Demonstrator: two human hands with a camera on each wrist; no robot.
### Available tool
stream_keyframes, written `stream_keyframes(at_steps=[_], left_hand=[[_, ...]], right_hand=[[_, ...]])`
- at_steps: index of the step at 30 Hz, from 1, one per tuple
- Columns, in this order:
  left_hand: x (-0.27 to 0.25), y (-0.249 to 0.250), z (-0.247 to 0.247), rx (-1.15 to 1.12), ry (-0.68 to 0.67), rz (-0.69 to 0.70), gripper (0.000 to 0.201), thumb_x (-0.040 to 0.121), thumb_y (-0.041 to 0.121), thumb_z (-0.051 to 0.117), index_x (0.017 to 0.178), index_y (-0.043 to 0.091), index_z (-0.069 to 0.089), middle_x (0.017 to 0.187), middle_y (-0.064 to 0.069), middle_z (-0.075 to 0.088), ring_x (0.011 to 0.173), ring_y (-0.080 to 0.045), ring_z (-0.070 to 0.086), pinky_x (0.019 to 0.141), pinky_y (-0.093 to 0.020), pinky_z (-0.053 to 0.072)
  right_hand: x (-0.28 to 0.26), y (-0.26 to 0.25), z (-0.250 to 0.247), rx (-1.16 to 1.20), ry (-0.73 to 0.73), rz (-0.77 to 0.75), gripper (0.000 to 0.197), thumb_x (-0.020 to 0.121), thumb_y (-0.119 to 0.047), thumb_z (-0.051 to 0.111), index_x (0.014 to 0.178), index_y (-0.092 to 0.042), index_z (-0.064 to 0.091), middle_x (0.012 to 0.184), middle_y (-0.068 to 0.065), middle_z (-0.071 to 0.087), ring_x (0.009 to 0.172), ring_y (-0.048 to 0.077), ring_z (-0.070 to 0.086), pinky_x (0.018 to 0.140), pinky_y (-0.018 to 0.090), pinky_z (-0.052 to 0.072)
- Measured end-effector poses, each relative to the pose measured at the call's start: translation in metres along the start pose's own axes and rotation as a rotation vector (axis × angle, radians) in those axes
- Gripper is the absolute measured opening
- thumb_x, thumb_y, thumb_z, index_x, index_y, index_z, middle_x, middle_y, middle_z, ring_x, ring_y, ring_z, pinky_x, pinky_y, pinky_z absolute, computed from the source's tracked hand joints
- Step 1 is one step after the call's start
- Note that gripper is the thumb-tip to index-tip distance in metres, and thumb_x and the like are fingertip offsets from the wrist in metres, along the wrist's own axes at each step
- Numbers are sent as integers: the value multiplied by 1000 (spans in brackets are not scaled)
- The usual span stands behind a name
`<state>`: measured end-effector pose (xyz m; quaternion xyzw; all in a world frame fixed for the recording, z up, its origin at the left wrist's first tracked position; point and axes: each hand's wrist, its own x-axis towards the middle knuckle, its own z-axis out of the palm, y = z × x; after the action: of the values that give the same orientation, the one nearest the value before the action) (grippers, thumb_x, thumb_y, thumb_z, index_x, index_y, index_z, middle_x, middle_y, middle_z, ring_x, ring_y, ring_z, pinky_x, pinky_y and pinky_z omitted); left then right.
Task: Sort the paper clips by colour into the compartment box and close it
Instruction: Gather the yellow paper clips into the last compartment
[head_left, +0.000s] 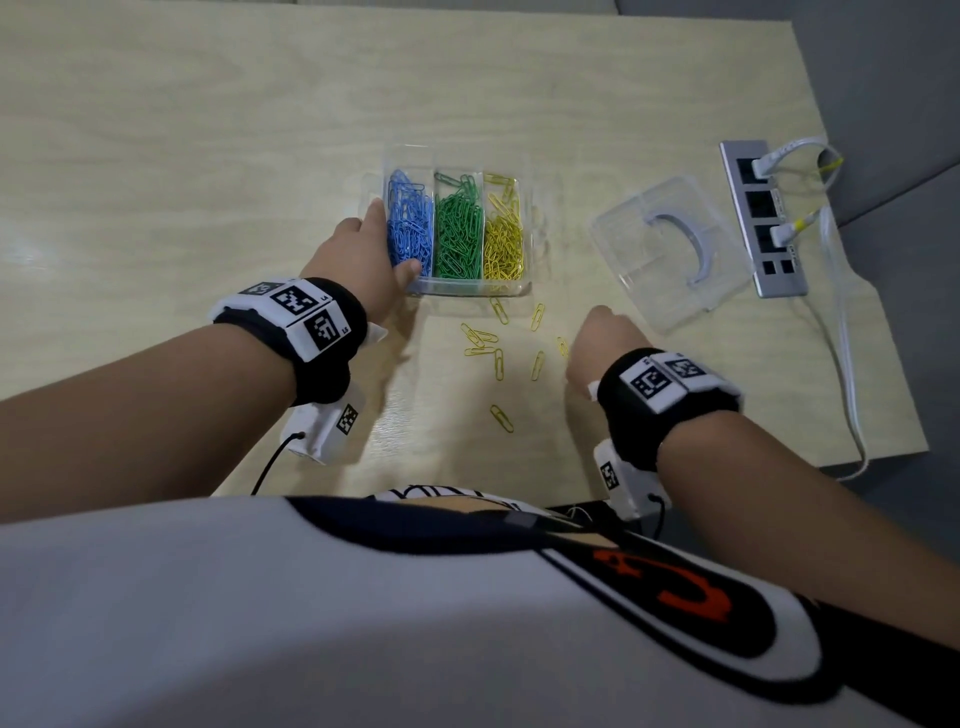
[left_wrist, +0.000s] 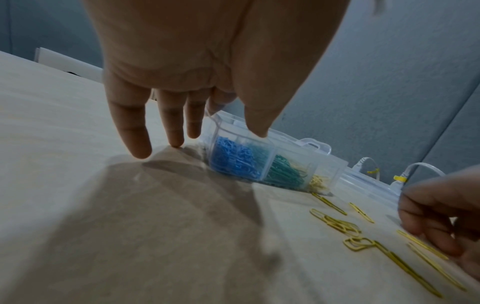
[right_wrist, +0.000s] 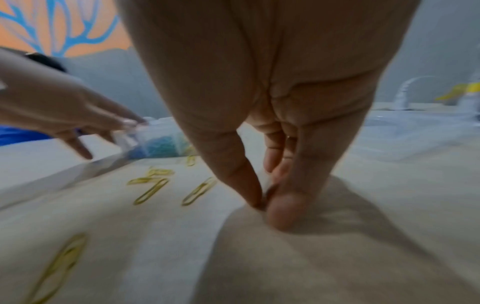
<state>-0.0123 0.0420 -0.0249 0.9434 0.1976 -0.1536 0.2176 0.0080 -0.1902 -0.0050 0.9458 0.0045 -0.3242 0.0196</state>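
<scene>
A clear compartment box (head_left: 467, 287) stands open mid-table, with blue clips (head_left: 410, 228) on the left, green clips (head_left: 460, 228) in the middle and yellow clips (head_left: 503, 234) on the right. My left hand (head_left: 384, 244) rests against the box's left side; its fingers (left_wrist: 176, 133) are straight and its thumb sits on the front rim. Several loose yellow clips (head_left: 498, 364) lie in front of the box (left_wrist: 324, 164). Right of them, my right hand (right_wrist: 262, 203) is down on the table, thumb and forefinger pinched together on a yellow clip (left_wrist: 415, 240) that is mostly hidden.
The box's clear lid (head_left: 670, 249) with a grey handle lies to the right of the box. Beyond it a power strip (head_left: 761, 218) is set into the table, and white cables (head_left: 841, 338) trail over the right edge. My torso is against the near edge.
</scene>
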Motion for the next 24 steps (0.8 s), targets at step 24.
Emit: stream_keyframes(at_steps=[24], left_hand=[[-1, 1, -1, 21, 5, 10, 61, 93, 39, 53, 140, 10, 26, 124, -23, 48, 109, -40, 52, 86, -44, 42]], right_hand=[[4, -23, 16, -171, 214, -545, 38, 82, 6, 51, 118, -7, 49, 123, 13, 45, 108, 32, 47, 87, 43, 48]])
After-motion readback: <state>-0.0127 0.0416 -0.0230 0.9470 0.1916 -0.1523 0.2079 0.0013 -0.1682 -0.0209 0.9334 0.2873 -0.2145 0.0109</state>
